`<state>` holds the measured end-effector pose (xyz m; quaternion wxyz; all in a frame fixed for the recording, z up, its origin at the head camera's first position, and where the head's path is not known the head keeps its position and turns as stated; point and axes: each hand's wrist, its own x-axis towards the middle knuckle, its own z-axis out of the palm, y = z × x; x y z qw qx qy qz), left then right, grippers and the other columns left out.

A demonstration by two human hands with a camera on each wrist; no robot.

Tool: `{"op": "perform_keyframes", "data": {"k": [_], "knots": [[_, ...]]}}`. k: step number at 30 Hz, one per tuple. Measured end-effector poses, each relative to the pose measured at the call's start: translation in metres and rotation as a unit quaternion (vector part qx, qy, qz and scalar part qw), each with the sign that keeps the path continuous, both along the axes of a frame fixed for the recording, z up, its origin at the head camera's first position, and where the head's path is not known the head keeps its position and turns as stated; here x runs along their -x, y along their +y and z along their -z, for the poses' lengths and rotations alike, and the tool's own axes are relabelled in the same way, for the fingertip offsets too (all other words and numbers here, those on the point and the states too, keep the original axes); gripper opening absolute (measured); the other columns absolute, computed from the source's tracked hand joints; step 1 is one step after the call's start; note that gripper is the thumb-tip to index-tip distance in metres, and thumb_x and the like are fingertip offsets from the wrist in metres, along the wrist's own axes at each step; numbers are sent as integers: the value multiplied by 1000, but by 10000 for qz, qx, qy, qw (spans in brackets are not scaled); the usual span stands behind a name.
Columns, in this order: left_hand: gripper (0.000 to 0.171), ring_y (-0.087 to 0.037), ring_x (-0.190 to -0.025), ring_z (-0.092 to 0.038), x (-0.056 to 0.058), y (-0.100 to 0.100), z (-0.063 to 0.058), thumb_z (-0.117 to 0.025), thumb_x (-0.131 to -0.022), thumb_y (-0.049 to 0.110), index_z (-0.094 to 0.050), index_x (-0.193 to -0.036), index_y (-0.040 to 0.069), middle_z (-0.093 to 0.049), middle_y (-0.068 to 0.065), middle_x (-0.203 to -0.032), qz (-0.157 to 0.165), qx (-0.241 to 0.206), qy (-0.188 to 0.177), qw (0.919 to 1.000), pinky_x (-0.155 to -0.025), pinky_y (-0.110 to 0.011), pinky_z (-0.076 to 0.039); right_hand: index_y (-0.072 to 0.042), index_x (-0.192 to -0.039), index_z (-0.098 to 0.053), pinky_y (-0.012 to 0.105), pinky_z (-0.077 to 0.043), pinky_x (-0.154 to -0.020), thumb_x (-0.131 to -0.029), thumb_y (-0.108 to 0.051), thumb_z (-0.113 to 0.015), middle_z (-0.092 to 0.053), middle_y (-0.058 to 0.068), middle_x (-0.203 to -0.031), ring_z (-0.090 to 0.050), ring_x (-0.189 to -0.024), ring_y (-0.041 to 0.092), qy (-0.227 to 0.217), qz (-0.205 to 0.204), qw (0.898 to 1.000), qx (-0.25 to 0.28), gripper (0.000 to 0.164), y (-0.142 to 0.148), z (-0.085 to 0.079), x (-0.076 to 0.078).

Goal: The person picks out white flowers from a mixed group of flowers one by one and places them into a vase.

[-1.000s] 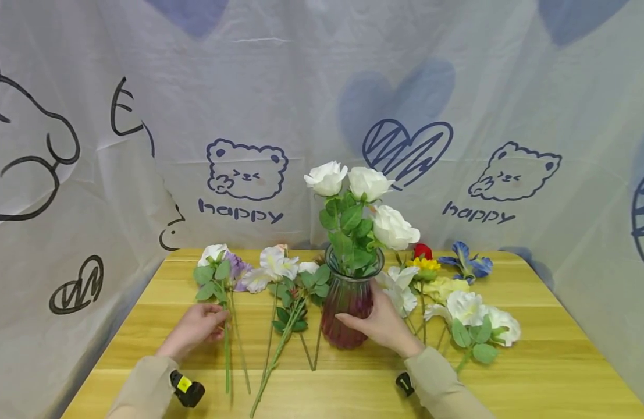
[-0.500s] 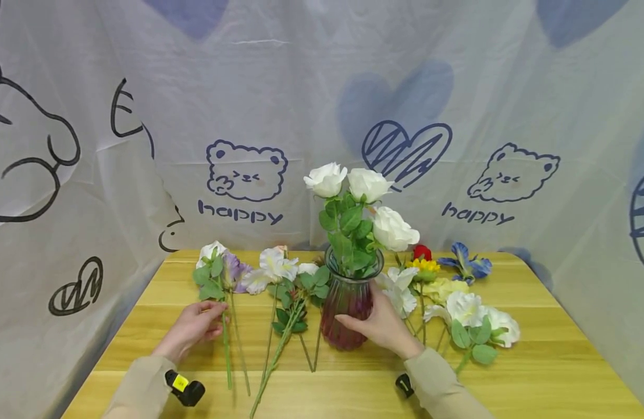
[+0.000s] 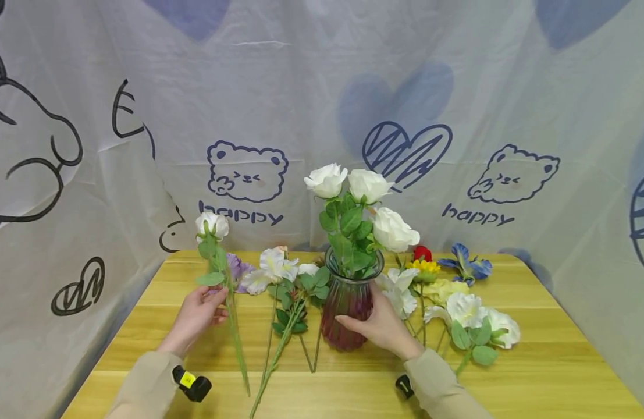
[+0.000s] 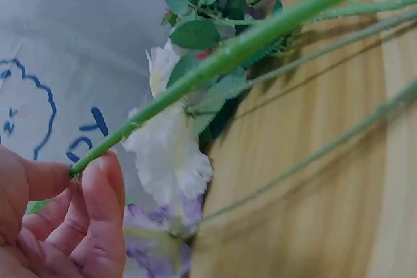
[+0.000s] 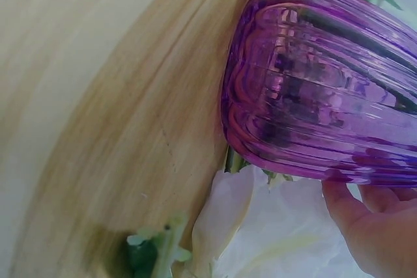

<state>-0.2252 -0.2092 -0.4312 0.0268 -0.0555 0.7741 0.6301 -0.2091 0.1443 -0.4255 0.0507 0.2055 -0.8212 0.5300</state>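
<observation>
- White artificial rose with green leaves (image 3: 213,226): in the left hand (image 3: 198,314), left of the vase and well apart from it.
- Left hand pinches the rose's green stem between thumb and fingers, below the leaves; other fingers curl loosely. Bloom points up, stem slants down and right. Left wrist view shows the stem's cut end free; from the head view I can't tell if it touches the table.
- Ribbed purple-to-clear glass vase (image 3: 336,317): upright on the yellow wood-grain table (image 3: 353,387). Three white roses with green leaves (image 3: 370,185) stand in its mouth.
- Right hand (image 3: 381,326) grips the vase from the right, thumb across the front; fingertips partly hidden behind the glass.
- Near the left hand: purple ruffled flower (image 3: 239,272), just right of the held stem. Next to it, white ruffled flower (image 3: 276,265), then a leafy green stem (image 3: 280,349) lying slanted.
- Right of vase: blue ruffled flower (image 3: 465,265), red flower (image 3: 422,252), yellow sunflower (image 3: 425,266), more white blooms.
</observation>
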Motion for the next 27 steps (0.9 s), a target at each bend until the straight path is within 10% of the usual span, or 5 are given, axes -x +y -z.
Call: {"op": "perform_keyframes", "data": {"k": [11, 27], "knots": [[35, -14, -75, -61, 4, 35, -40, -50, -98, 30, -51, -116, -1, -61, -18, -102, -275, 618, 1403, 9878, -64, -29, -57, -25, -144, -28, 41, -49, -93, -73, -33, -81, -55, 2, -127, -56, -111, 19, 115, 124, 9998, -55, 88, 5, 24, 15], [29, -22, -76, -62, 4, 101, -124, -52, -98, 28, -56, -109, 1, -63, -13, -93, 61, 347, 3324, 9425, -62, -28, -56, -28, -145, -26, 42, -47, -95, -73, -35, -80, -53, 1, -129, -55, -114, 19, 47, 172, 9998, -106, 90, 3, 21, 12]]}}
